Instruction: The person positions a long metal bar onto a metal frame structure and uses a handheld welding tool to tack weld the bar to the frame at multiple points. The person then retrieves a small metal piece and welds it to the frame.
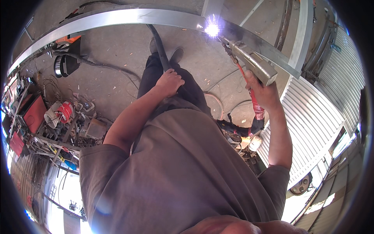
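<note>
My right hand [264, 91] is closed around a welding torch [255, 64] with a boxy metal body and a red-wrapped handle. Its tip points up and left to a bright white-violet arc [212, 30], which throws sparks at a joint in a metal frame [117, 17]. Glare hides the joint itself. My left hand [170, 83] wraps round a thick black hose [159, 45], which runs up from the fist to the frame's long bar. Below the fist, the hose is hard to follow against my dark trousers.
Corrugated metal sheets [307, 117] stand at the right. On the left, tools and scrap crowd a cluttered rack [58, 146], with a red-and-white roll [65, 111] among them. Cables [109, 67] trail over the concrete floor [117, 46]. My feet [177, 54] are under the frame.
</note>
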The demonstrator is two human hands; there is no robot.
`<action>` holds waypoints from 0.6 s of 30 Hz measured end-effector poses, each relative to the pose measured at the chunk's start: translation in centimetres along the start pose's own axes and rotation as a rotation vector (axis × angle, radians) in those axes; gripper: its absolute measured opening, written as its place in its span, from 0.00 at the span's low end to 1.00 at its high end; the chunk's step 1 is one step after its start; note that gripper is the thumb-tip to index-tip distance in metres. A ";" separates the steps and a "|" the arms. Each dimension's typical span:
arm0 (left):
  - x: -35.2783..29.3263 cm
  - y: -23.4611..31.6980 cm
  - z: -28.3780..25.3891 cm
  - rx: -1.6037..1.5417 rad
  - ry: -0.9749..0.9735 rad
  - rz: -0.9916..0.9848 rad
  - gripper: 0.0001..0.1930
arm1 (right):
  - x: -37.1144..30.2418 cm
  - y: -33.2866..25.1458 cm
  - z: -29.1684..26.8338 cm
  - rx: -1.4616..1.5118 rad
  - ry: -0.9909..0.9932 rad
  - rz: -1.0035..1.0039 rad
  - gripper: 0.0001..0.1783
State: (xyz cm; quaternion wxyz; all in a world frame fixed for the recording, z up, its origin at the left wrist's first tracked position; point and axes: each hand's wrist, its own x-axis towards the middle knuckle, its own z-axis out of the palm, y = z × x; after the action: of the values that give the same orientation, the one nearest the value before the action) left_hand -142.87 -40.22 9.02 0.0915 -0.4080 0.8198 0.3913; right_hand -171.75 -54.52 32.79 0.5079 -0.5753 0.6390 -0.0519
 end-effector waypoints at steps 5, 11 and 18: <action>0.0 0.3 -0.2 -0.027 0.026 0.002 0.12 | -0.1 0.3 -0.5 0.013 -0.028 0.060 0.28; 0.3 0.4 -0.6 -0.025 0.007 0.001 0.13 | -0.4 0.3 -0.6 -0.003 -0.024 0.071 0.28; 0.6 0.3 -0.3 -0.025 0.017 0.018 0.13 | -1.0 0.3 -0.6 -0.009 -0.021 0.083 0.22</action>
State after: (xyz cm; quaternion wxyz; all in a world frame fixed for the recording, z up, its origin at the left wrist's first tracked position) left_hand -143.46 -40.72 9.13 0.0757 -0.4050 0.8191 0.3990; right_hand -172.56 -53.94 33.41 0.5137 -0.5509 0.6574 -0.0219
